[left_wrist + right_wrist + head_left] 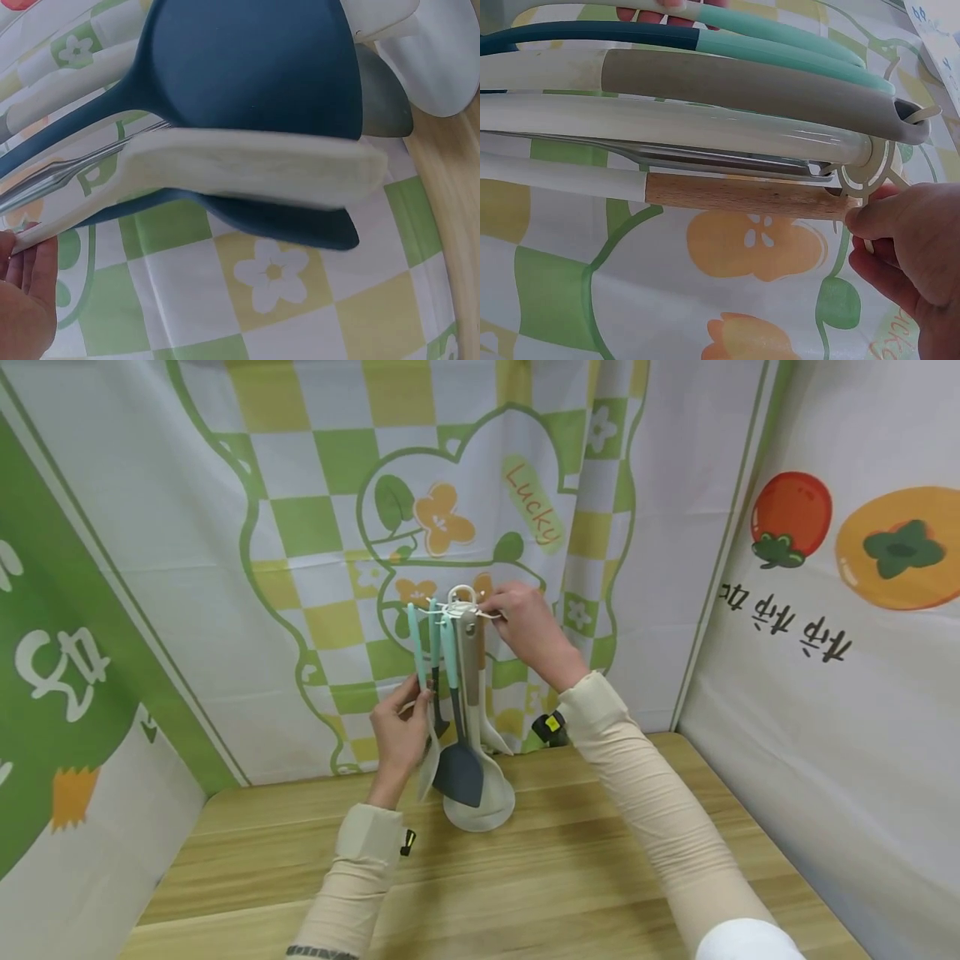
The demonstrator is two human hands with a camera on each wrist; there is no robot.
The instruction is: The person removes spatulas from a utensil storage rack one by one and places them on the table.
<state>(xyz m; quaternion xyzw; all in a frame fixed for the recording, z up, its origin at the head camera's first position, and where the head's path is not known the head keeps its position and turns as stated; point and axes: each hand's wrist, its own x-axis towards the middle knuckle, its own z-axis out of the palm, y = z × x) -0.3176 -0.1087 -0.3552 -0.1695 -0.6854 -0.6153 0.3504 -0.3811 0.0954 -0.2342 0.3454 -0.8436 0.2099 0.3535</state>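
Observation:
A white utensil rack (866, 184) stands upright with several kitchen tools hanging from its top hooks. My left hand (401, 727) pinches the neck of a mint-handled spatula (255, 166), whose white head shows nearly edge-on in the left wrist view. Thumb and fingers of my right hand (531, 631) pinch a hook arm at the rack's top, beside a wooden-handled utensil (742, 196). Between the hands hang a dark blue turner (459, 774) with a mint handle and a ladle (757, 94) with a grey-brown handle. A second dark utensil (441, 725) hangs behind, partly hidden.
The rack's round white base (459, 821) rests on a wooden table (570, 877), near its back edge. A patterned cloth (315, 527) hangs right behind the rack. Printed cloth walls (810, 710) close in both sides.

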